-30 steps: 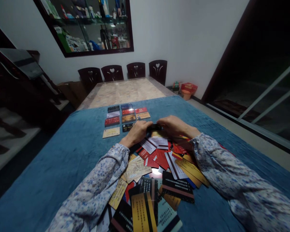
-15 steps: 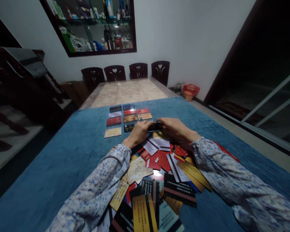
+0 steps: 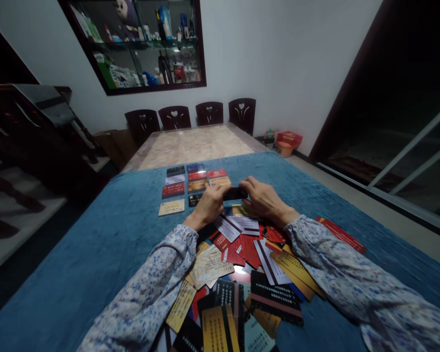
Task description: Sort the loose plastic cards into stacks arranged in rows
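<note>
My left hand and my right hand both grip a dark card, one at each end, just above the blue cloth. Under and behind my wrists lies a loose heap of several plastic cards in red, yellow, black and white. Beyond my hands, several cards are laid out in neat rows, with one pale card at the near left of them. My sleeves are pale with a blue flower print.
The blue cloth covers the near part of a long table; bare marbled tabletop shows beyond. Several dark chairs stand at the far end. A red card lies alone at right. A glass cabinet hangs on the wall.
My hands have lifted the dark card slightly and carried it a little further forward. The view has tilted, so everything sits a bit lower in the picture.
</note>
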`<state>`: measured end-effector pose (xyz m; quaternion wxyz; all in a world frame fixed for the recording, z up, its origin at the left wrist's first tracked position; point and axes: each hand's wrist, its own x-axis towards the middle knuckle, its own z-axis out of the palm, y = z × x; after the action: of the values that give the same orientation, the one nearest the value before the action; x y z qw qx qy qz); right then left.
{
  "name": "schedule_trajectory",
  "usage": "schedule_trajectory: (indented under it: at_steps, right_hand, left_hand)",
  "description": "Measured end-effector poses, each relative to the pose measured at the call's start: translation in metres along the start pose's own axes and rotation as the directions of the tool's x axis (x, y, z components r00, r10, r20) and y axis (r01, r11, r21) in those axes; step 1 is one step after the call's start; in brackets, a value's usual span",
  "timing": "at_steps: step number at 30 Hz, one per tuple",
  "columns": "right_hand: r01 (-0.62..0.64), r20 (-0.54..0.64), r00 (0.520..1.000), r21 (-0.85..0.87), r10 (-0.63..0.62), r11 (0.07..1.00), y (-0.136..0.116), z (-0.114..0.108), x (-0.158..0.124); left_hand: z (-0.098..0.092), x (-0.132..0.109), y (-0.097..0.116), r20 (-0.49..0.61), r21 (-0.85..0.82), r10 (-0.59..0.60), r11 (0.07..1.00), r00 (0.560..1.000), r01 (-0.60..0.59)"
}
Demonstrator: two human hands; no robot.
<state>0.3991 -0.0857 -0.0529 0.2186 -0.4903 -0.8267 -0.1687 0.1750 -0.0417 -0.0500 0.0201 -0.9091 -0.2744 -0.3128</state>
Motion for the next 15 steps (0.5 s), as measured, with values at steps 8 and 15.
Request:
schedule_trajectory:
  at_steps: [8,15]
  right_hand:
    - [0.010,-0.164,0.986,-0.032,-0.015,0.999,0.0006,0.0112,-0.0031]
    - [0.031,-0.187,0.982,-0.044,-0.039,0.999,0.0016,0.0114,-0.0049]
  left_hand:
    - [0.0010,0.0001,-0.0024,0.003,-0.013,0.015,1.000,1.000,-0.015]
    - [0.0043,-0.0016,-0.0012,-0.019,0.051,-0.022,0.998,1.000,0.023]
